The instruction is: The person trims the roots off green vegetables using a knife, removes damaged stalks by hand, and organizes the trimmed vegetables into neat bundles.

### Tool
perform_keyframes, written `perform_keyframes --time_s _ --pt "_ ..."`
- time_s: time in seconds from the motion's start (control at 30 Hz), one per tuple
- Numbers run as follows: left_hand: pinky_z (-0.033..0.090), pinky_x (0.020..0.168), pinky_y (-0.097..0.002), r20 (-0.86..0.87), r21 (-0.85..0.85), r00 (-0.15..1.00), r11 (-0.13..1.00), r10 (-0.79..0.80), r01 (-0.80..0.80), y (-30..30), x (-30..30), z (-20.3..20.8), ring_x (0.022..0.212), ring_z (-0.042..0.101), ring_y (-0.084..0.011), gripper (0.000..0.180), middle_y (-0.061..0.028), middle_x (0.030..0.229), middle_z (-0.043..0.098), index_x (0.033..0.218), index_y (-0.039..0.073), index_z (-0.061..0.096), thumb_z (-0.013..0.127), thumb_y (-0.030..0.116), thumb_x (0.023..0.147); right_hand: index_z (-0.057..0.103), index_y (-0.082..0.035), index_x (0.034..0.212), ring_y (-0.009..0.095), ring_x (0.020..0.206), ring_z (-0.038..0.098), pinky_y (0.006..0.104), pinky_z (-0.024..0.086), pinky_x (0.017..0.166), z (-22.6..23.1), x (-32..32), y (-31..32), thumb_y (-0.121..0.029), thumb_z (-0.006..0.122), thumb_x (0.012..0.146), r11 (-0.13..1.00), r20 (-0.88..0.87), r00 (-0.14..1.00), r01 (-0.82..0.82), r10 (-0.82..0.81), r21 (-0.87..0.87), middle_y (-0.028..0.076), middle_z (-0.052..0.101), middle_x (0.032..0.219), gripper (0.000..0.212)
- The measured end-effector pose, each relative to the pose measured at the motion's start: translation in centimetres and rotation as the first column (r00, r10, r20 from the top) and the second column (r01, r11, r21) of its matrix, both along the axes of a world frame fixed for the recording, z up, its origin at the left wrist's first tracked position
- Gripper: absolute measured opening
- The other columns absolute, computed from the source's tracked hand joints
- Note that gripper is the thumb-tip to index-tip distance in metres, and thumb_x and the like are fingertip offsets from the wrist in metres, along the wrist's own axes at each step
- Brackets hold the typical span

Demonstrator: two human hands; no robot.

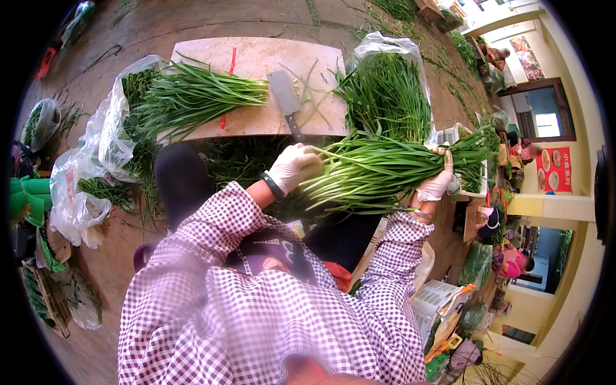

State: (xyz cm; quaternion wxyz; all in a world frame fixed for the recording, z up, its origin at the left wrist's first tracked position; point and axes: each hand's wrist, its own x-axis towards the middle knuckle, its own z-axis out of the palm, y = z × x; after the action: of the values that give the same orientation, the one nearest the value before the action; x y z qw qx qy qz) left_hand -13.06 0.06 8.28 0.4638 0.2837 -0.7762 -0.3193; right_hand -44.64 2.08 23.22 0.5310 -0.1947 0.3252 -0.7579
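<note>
A large bunch of garlic chives (385, 170) lies sideways across my lap, pale stem ends to the left. My right hand (436, 182), in a thin white glove, is wrapped round its leafy part. At the stem ends is my gloved left hand (294, 169), fingers curled closed and slightly blurred; what they pinch I cannot make out. Ahead, a pale board (205, 50) bears another chive bunch (192, 96), over a red strip (233, 61). Beside that bunch lies a cleaver (283, 93), its handle toward me, with loose leaves around the blade.
Right of the board stands a plastic-lined container of chives (388, 96). More greens and clear plastic bags (86, 173) are at the left. A white crate (431, 301) stands low on the right. Further right, other people (511, 262) sit among greens.
</note>
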Motion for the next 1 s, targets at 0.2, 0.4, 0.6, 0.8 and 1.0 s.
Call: perform_keyframes --time_s 0.2,0.4,0.6,0.8,1.0 --pt "0.048 0.074 -0.0358 0.444 0.31 0.891 0.949 -0.095 -0.053 0.5 3.9 -3.4 0.083 0.059 -0.0263 0.01 -0.0079 0.082 0.063 0.085 0.009 0.069 0.066 0.018 0.08 0.058 -0.007 0.076 0.019 0.078 0.056 0.0361 0.047 0.083 1.2 -1.5 0.8 -0.02 0.055 0.09 0.999 -0.025 1.0 -0.018 0.017 -0.041 0.005 0.06 0.081 0.019" --pt "0.044 0.091 -0.0301 -0.47 0.769 0.881 0.467 -0.048 0.436 1.1 1.1 -1.1 0.1 0.056 -0.0145 0.046 -0.0047 0.108 0.061 0.119 0.002 0.057 0.071 0.027 0.083 0.059 -0.007 0.076 0.02 0.08 0.056 0.0363 0.046 0.084 0.4 -1.9 0.5 -0.021 0.055 0.089 0.999 -0.075 0.997 0.033 -0.035 -0.021 0.006 0.061 0.08 0.019" --pt "0.049 0.078 -0.0264 -0.598 0.801 0.785 0.153 0.161 0.578 1.3 -0.6 0.6 0.084 0.06 -0.0102 0.033 -0.0022 0.094 0.065 0.107 0.003 0.062 0.073 0.019 0.081 0.059 -0.005 0.077 0.021 0.079 0.056 0.0359 0.047 0.083 -0.3 -0.8 -0.2 -0.019 0.055 0.089 0.999 -0.025 0.999 -0.038 0.037 -0.033 0.006 0.061 0.079 0.019" --pt "0.051 0.072 -0.0273 -0.66 0.738 0.681 0.104 0.319 0.667 1.8 -1.1 -0.1 0.08 0.061 -0.0114 0.027 -0.0022 0.088 0.066 0.103 0.002 0.063 0.071 0.018 0.083 0.06 -0.004 0.076 0.022 0.079 0.057 0.0354 0.047 0.082 -0.5 -0.2 -0.1 -0.019 0.056 0.088 1.0 -0.003 1.0 -0.006 0.006 -0.013 0.008 0.062 0.078 0.02" --pt "0.046 0.073 -0.0229 -0.543 0.821 0.818 0.323 0.188 0.47 2.0 -0.5 -1.8 0.077 0.056 -0.0082 0.022 0.0014 0.083 0.063 0.095 0.003 0.064 0.071 0.02 0.083 0.06 -0.005 0.075 0.022 0.079 0.057 0.0374 0.047 0.083 0.2 -0.2 0.3 -0.019 0.057 0.087 1.0 -0.017 1.0 0.005 -0.006 -0.015 0.008 0.062 0.079 0.019"
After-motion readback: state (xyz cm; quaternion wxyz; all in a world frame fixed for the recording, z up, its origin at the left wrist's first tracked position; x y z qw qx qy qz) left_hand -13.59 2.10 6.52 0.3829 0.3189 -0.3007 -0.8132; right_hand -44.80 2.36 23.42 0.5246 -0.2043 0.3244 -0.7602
